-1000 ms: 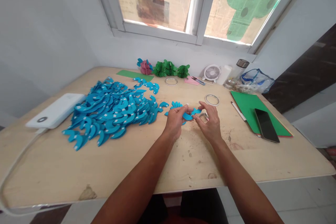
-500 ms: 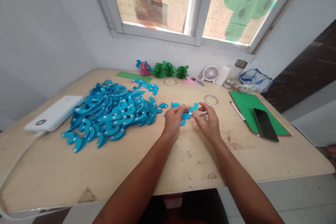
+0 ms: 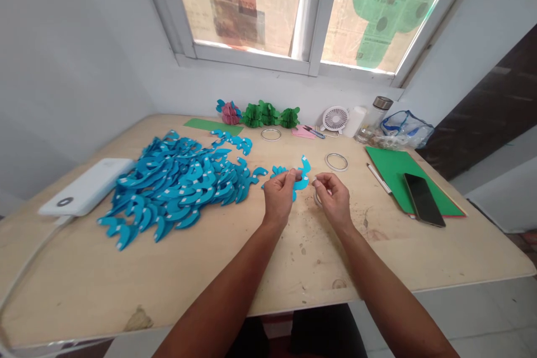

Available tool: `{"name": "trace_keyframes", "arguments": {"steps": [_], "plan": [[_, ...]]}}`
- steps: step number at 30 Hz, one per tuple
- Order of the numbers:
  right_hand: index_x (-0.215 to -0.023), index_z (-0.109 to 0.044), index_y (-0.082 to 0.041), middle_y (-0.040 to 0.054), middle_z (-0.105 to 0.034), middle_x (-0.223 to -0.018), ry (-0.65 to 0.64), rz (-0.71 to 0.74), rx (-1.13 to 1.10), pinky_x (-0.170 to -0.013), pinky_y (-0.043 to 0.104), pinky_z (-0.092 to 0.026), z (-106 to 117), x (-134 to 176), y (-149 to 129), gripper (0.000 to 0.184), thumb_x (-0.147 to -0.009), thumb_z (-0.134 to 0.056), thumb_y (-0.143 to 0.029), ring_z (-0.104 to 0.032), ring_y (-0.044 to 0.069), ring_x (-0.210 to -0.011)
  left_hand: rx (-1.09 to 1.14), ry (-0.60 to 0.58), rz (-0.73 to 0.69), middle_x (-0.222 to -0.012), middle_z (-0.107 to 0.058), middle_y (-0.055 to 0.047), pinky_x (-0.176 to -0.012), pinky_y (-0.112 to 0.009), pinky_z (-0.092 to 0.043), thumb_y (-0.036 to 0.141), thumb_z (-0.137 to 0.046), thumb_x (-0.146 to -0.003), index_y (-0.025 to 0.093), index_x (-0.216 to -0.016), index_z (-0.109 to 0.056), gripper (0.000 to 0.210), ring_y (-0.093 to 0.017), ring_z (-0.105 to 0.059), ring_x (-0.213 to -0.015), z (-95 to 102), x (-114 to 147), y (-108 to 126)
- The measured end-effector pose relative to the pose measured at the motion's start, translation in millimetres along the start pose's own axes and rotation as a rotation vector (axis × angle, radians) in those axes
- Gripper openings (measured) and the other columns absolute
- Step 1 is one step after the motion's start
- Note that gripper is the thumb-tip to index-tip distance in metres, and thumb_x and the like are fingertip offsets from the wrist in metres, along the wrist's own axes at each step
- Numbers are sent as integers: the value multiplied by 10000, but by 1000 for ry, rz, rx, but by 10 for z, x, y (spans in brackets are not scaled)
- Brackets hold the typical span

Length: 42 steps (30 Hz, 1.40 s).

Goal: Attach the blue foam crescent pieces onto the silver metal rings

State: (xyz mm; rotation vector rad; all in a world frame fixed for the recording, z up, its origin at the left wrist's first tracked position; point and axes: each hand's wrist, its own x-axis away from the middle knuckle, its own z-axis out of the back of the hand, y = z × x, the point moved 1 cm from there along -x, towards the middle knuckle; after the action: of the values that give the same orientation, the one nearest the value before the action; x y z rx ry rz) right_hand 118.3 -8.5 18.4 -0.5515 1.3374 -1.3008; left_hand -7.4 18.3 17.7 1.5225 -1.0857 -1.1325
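your left hand (image 3: pixel 277 196) pinches a curved, bright blue paper piece with white square patches (image 3: pixel 302 184) between thumb and fingers, held above the pale wooden table (image 3: pixel 235 260). your right hand (image 3: pixel 337 200) is just beside it, thumb and forefinger drawn close together; whether they grip anything cannot be told. a large heap of similar blue paper pieces (image 3: pixel 180 179) lies to the left of your hands.

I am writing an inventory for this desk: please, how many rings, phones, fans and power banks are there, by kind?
Rings: 3, one partly hidden by the right hand
Phone: 1
Fan: 1
Power bank: 1
Total: 6
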Motion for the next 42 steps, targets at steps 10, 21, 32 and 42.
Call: {"name": "trace_keyframes", "arguments": {"steps": [10, 21, 32, 42], "plan": [[-841, -612, -192, 15, -643, -741, -66, -80, -132, -601, 267, -420, -28, -1, 86, 188, -744, -594, -352, -567, 149, -667, -18, -9, -61, -754, -717, -52, -661, -267, -493, 316, -554, -776, 156, -792, -728, 237, -171, -651, -712, -6, 36, -9], [-916, -528, -203, -24, -591, -679, -27, -176, -431, -588, 247, -438, -60, -9, 10, 301, -667, -661, -308, -560, 120, -616, -28, -75, -9, -737, -715, -47, -608, -265, -481, 317, -571, -753, 180, -744, -729, 209, -182, -639, -693, -48, 83, 25], [-945, -502, -198, -27, -606, -661, 74, -178, -393, -579, 254, -437, 0, -62, 77, 353, -650, -664, -307, -564, 127, -611, 239, -207, 189, -802, -708, -105, -611, -279, -496, 454, -595, -714, 135, -819, -705, 353, -198, -646, -757, -43, 64, 18], [-986, -502, -177, -24, -630, -676, 143, -214, -392, -645, 274, -454, 42, -92, 114, 414, -636, -684, -306, -589, 128, -624, 185, -263, 331, -573, -642, -63, -446, -234, -454, 569, -622, -647, 112, -762, -646, 472, -140, -587, -468, -80, 48, -74]]}}
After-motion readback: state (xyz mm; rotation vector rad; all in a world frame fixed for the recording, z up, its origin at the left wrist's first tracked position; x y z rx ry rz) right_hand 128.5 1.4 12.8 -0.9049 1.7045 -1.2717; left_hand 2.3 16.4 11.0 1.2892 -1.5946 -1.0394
